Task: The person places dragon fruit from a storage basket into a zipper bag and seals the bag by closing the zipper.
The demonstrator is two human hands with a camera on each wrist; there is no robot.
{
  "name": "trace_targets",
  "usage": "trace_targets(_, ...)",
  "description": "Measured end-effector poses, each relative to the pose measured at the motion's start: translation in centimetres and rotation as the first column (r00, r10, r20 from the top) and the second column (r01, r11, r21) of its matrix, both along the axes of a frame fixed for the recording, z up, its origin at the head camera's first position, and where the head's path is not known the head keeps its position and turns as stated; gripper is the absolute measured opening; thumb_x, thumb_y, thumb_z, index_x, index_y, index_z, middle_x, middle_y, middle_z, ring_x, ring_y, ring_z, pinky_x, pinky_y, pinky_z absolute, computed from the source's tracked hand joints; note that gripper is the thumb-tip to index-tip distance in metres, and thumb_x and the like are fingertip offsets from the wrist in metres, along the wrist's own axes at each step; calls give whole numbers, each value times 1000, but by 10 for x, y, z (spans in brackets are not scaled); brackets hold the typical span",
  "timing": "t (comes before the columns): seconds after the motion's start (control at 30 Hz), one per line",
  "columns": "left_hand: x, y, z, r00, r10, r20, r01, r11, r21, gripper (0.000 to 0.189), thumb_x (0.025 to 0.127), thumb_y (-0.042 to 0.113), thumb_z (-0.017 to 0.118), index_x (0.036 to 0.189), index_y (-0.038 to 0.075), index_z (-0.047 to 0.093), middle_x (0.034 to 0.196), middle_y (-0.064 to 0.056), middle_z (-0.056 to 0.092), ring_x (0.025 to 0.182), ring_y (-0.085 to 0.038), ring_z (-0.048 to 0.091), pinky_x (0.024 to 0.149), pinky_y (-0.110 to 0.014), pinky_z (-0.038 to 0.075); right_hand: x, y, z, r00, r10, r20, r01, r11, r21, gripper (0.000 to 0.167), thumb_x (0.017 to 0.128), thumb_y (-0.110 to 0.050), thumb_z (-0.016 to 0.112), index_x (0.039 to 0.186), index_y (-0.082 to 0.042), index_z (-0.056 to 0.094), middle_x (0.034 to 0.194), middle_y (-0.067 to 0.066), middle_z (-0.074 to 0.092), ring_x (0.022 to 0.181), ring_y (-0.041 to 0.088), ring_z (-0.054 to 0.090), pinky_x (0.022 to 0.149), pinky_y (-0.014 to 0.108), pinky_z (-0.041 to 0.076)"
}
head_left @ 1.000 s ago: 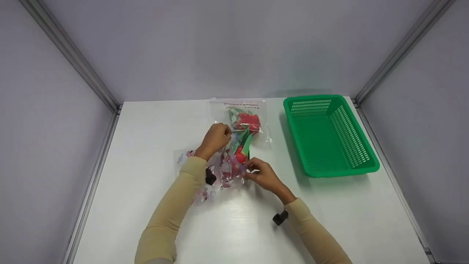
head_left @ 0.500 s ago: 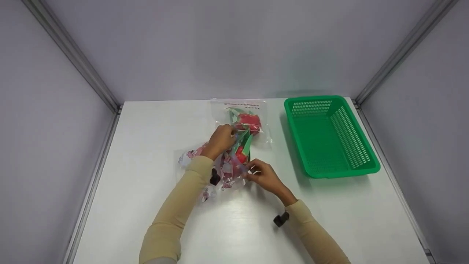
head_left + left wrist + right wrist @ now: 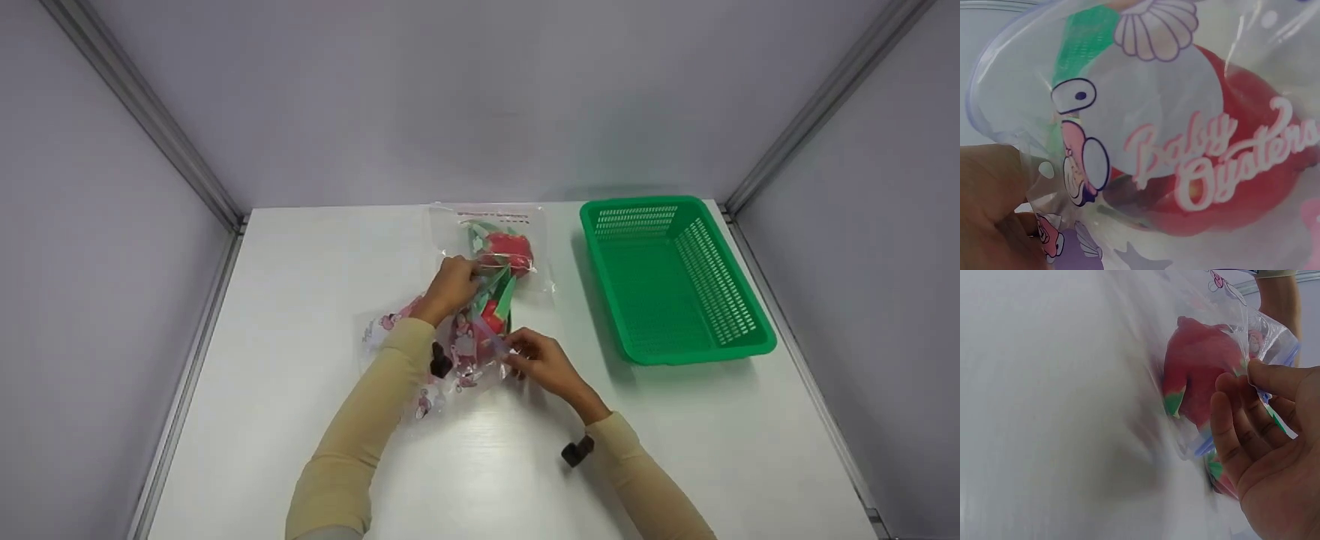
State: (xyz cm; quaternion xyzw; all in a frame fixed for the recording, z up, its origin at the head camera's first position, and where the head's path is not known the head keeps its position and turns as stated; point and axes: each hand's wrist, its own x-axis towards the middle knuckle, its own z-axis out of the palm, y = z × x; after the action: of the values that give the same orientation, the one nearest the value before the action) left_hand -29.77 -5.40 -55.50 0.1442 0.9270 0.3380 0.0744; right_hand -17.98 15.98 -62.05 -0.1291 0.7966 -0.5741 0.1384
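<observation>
A clear printed zip bag [image 3: 465, 352] with a red and green dragon fruit [image 3: 491, 319] inside lies between my hands. My left hand [image 3: 451, 285] pinches the far left part of its mouth; in the left wrist view, thumb and finger meet at the bag's edge beside the "Baby Oysters" print. My right hand [image 3: 547, 365] pinches the right end of the mouth between thumb and fingers. Blue zip strips [image 3: 1204, 445] show along the opening in the right wrist view, and the green leaf tips reach up to it.
Behind lies a second clear bag [image 3: 442, 225] with another dragon fruit [image 3: 508, 253]. Printed plastic [image 3: 375, 330] is spread under my left forearm. A green basket [image 3: 626, 345] stands at the right of the white table [image 3: 300, 255], with walls at the back and both sides.
My left hand has shifted slightly right with the bag's mouth, closer to the fruit's leaves. The right hand has barely moved and keeps its pinch on the bag.
</observation>
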Motion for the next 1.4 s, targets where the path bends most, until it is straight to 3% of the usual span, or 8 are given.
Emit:
trace_targets(0.13, 0, -1, 1, 999, 15, 40, -17, 998, 57, 18, 104, 2, 62, 109, -5, 78, 109, -19, 77, 92, -23, 62, 93, -45, 60, 0, 0, 0, 1000, -7, 11, 7, 1000, -20, 15, 103, -13, 70, 117, -7, 70, 97, 11, 72, 74, 17, 67, 67, 29, 61)
trace_targets(0.3, 0, -3, 2, 999, 7, 50, -10, 998, 65, 19, 105, 3, 61, 110, -5, 77, 112, -19, 77, 104, -30, 71, 96, -47, 61, -1, 1, 1, 999, -45, 26, 46, 998, -31, 16, 103, -10, 68, 119, -6, 68, 95, 12, 72, 72, 16, 66, 66, 28, 59)
trace_targets(0.43, 1, -7, 1, 999, 2, 32, -4, 998, 63, 20, 107, 3, 59, 112, -6, 75, 114, -21, 75, 108, -34, 71, 97, -48, 60, 0, 3, 1, 994, -94, 49, 97, 994, -44, 21, 101, -8, 70, 121, -6, 64, 95, 13, 76, 71, 16, 66, 66, 28, 58)
trace_targets(0.67, 5, -13, 5, 995, 31, 100, -39, 996, 83, 19, 111, 9, 53, 117, -3, 66, 121, -20, 72, 113, -34, 69, 100, -49, 57, -1, 7, 3, 985, -163, 50, 166, 984, -60, 15, 98, -3, 70, 112, -2, 65, 94, 17, 79, 71, 17, 66, 66, 27, 59)
trace_targets(0.93, 3, -17, 8, 995, 42, 86, -54, 989, 138, 19, 112, 8, 52, 117, -4, 65, 119, -21, 72, 112, -35, 70, 97, -48, 58, -4, 13, 6, 985, -170, 15, 170, 983, -61, 14, 100, -4, 68, 113, -6, 66, 90, 11, 76, 72, 19, 66, 67, 28, 59)
trace_targets(1.4, -2, -31, 10, 993, 108, 53, -118, 961, 249, 18, 111, 7, 53, 115, -4, 66, 115, -23, 71, 103, -32, 68, 92, -47, 57, -15, 21, 10, 971, -239, 5, 238, 969, -63, 10, 102, -3, 66, 112, -2, 70, 98, 21, 76, 78, 26, 68, 71, 26, 61)
